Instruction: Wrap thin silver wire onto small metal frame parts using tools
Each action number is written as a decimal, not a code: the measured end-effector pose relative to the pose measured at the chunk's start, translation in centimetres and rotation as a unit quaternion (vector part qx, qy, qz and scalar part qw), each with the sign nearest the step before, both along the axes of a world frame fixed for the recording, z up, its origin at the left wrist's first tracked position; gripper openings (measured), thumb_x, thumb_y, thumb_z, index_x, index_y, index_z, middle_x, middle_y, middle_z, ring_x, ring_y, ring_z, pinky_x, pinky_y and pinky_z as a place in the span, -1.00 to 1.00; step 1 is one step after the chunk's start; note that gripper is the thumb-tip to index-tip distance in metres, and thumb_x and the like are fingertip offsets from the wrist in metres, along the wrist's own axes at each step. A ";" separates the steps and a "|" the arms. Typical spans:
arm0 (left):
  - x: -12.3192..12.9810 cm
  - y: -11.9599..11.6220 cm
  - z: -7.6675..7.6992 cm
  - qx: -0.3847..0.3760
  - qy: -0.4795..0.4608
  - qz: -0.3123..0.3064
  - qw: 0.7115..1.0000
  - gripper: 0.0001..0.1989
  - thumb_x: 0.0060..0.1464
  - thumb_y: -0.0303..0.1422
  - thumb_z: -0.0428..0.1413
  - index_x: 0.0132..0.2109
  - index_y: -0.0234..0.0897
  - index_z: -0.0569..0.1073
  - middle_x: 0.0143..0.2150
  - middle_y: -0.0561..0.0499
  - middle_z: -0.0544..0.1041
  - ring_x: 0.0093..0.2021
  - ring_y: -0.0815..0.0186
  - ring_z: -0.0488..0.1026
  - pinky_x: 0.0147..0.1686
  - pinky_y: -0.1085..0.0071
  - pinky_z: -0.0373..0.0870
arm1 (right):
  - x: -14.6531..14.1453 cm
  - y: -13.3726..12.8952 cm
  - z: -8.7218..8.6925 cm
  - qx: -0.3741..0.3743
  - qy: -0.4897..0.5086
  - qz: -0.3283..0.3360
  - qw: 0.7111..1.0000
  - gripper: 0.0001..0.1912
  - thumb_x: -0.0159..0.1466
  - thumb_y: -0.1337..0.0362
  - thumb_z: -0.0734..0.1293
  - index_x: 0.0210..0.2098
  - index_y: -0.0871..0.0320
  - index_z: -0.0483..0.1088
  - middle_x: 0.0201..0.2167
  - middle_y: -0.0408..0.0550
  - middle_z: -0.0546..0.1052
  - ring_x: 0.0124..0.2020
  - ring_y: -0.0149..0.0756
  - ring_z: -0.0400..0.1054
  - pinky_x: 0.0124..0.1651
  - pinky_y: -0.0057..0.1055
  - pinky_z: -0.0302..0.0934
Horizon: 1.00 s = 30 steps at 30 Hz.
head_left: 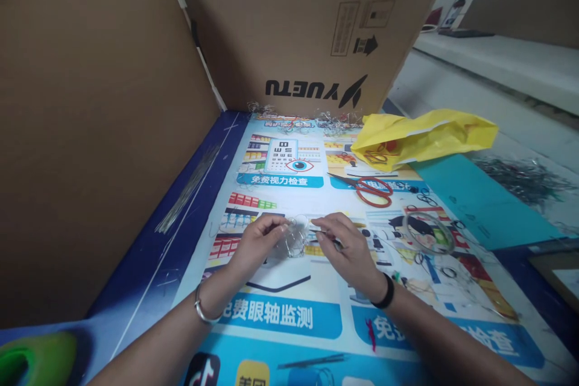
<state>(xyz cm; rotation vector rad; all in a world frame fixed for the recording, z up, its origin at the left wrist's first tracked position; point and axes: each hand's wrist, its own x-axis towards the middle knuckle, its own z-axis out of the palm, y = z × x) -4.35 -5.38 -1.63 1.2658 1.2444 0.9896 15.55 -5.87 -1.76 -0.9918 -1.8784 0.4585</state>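
A shaped piece of thin silvery wire [296,236], with looped outlines, is held up over the printed sheet. My left hand [262,238] pinches its left side between thumb and fingertips. On its right side is my right hand [346,247], fingers curled, index fingertip close to the wire. Something thin and dark shows between the right thumb and fingers, too small to make out. Beyond the hands lie scissors [373,191] with red handles, blades pointing left. A clear ring-shaped coil [429,233] rests to the right of my right hand.
Cardboard walls [307,30] stand behind and at left. Straight wires [190,190] lie along the left edge. A yellow bag [429,136] lies at the back right, near a heap of wire pieces [525,178]. Wire tangles [335,122] sit against the cardboard. A green roll [40,359] is front left.
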 end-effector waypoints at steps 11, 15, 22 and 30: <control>0.1 -0.1 0.2 0.037 0.046 0.030 0.998 -0.83 0.01 -0.27 0.08 -0.40 -0.29 0.42 -0.52 0.08 0.37 -0.50 0.41 0.28 -0.51 0.49 0.21 | -0.3 -0.1 -0.3 -0.039 0.009 0.023 0.999 -0.73 0.15 0.41 0.25 -0.15 0.08 0.39 -0.30 -0.04 0.35 -0.29 -0.32 0.30 -0.32 -0.37 0.30; 0.0 -0.2 0.2 0.042 0.060 0.020 0.997 -0.84 0.03 -0.28 0.07 -0.37 -0.29 0.43 -0.51 0.08 0.39 -0.49 0.40 0.30 -0.49 0.48 0.23 | -0.3 -0.1 -0.4 -0.113 0.015 0.062 0.992 -0.68 0.12 0.39 0.29 -0.12 0.04 0.39 -0.27 -0.06 0.33 -0.30 -0.35 0.28 -0.35 -0.42 0.29; 0.4 -0.5 0.3 0.057 0.064 0.001 0.996 -0.86 0.03 -0.32 0.07 -0.40 -0.30 0.43 -0.47 0.05 0.40 -0.45 0.39 0.31 -0.47 0.48 0.24 | -0.3 0.2 -0.5 -0.182 0.003 0.088 0.979 -0.79 0.11 0.38 0.32 -0.24 0.10 0.43 -0.32 -0.10 0.34 -0.41 -0.44 0.25 -0.43 -0.50 0.21; 0.5 -0.6 0.1 0.036 0.055 -0.020 0.998 -0.87 0.03 -0.32 0.07 -0.37 -0.30 0.42 -0.47 0.10 0.37 -0.45 0.41 0.30 -0.47 0.51 0.22 | -0.4 0.4 -0.1 -0.186 0.026 0.081 0.979 -0.89 0.21 0.34 0.26 -0.36 0.18 0.42 -0.44 -0.12 0.35 -0.42 -0.41 0.27 -0.38 -0.45 0.17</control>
